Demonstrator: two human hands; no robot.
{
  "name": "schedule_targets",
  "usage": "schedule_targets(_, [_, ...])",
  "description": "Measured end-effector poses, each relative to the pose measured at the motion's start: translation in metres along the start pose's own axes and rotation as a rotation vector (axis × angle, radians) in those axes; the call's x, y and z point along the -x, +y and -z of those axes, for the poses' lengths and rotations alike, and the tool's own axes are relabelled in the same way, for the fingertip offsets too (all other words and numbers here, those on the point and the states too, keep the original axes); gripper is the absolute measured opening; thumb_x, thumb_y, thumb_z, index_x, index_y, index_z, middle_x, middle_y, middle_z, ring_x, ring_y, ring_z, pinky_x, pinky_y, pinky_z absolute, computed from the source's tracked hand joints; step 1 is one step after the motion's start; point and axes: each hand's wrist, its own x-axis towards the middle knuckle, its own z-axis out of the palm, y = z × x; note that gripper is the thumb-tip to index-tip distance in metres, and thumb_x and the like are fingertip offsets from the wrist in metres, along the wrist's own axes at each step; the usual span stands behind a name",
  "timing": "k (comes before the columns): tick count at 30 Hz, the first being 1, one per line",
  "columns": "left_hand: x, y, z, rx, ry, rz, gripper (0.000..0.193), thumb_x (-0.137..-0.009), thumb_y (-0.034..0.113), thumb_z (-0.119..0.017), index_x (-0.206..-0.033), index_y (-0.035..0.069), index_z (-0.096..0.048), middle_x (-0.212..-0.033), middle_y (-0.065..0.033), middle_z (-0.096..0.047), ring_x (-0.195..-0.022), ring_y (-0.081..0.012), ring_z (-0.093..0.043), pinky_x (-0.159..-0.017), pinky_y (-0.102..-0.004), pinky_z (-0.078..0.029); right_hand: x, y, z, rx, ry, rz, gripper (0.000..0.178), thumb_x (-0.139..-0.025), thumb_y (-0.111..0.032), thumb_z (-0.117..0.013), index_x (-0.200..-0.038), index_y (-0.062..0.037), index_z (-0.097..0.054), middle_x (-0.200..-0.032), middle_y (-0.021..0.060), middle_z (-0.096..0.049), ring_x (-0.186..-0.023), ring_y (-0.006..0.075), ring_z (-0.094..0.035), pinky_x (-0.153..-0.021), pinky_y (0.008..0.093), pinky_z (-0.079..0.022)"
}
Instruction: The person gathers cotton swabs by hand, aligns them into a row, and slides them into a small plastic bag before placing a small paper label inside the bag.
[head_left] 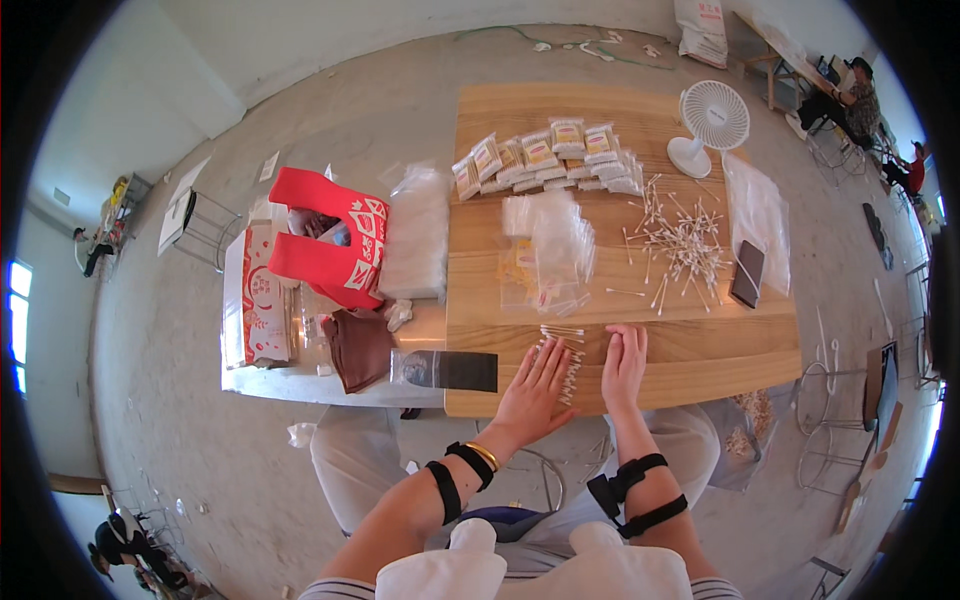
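Note:
Near the front edge of the wooden table, a row of cotton swabs [571, 372] lies lined up between my two hands. My left hand [538, 388] rests flat over the left side of the row, fingers stretched out and covering part of it. Just right of the swabs stands my right hand [624, 368], on its side with its fingers straight and close together, holding nothing. Beyond the hands, a loose heap of cotton swabs [690, 248] spreads to the right. Clear plastic bags [548, 240] lie in a stack to its left.
Packed swab bags [540, 150] are piled at the back, beside a white fan [713, 118]. A dark phone [747, 273] lies on clear plastic at the right. On the left side table are a red bag [335, 240], a brown cloth [358, 348] and a box [262, 295].

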Motion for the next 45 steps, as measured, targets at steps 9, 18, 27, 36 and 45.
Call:
schedule_targets(9, [-0.014,0.005,-0.002,-0.003,0.04,0.05,0.096,-0.093,0.064,-0.048,-0.152,-0.008,-0.025,-0.162,-0.0232,-0.02,-0.153,-0.0345,-0.013,-0.123,-0.0507,-0.009,0.003,0.003,0.0,0.013,-0.008,-0.031,0.015,-0.099,-0.011,-0.047,-0.103,-0.0041,-0.06,-0.1,0.0169,-0.058,-0.097,0.0374,-0.056,-0.085,0.045,-0.045])
schedule_targets(18, [-0.022,0.006,-0.002,0.012,0.056,0.122,0.098,-0.092,0.064,-0.049,-0.153,-0.007,-0.023,-0.163,-0.0221,-0.018,-0.153,-0.0329,-0.01,-0.124,-0.0502,-0.007,0.002,0.001,-0.003,0.0,0.005,-0.031,0.015,-0.098,-0.01,-0.048,-0.104,-0.0041,-0.061,-0.1,0.0166,-0.057,-0.098,0.0368,-0.056,-0.086,0.0445,-0.046])
schedule_targets(27, [0.01,0.009,-0.001,0.039,-0.015,0.002,0.098,-0.092,0.061,-0.053,-0.152,-0.01,-0.023,-0.162,-0.0251,-0.018,-0.153,-0.0352,-0.012,-0.123,-0.0497,-0.008,0.0,0.001,-0.001,0.004,0.017,-0.048,0.014,-0.098,-0.011,-0.049,-0.103,-0.0047,-0.06,-0.1,0.0162,-0.057,-0.098,0.0365,-0.056,-0.085,0.0446,-0.046])
schedule_targets(36, [0.018,0.015,0.001,-0.011,-0.068,0.025,0.096,-0.092,0.062,-0.051,-0.152,-0.008,-0.024,-0.162,-0.0236,-0.018,-0.152,-0.0355,-0.012,-0.123,-0.0499,-0.009,0.001,-0.001,-0.002,-0.019,0.015,-0.031,0.014,-0.099,-0.011,-0.048,-0.103,-0.0055,-0.06,-0.101,0.0158,-0.057,-0.097,0.0356,-0.055,-0.085,0.0438,-0.045])
schedule_targets(45, [0.019,0.014,-0.004,-0.004,-0.03,0.026,0.094,-0.093,0.061,-0.049,-0.152,-0.008,-0.025,-0.162,-0.0231,-0.018,-0.153,-0.0349,-0.012,-0.123,-0.0506,-0.01,0.005,-0.008,0.007,0.013,-0.181,0.09,0.01,-0.083,-0.008,-0.069,-0.093,-0.0084,-0.065,-0.099,0.01,-0.057,-0.099,0.0325,-0.053,-0.087,0.0436,-0.043])
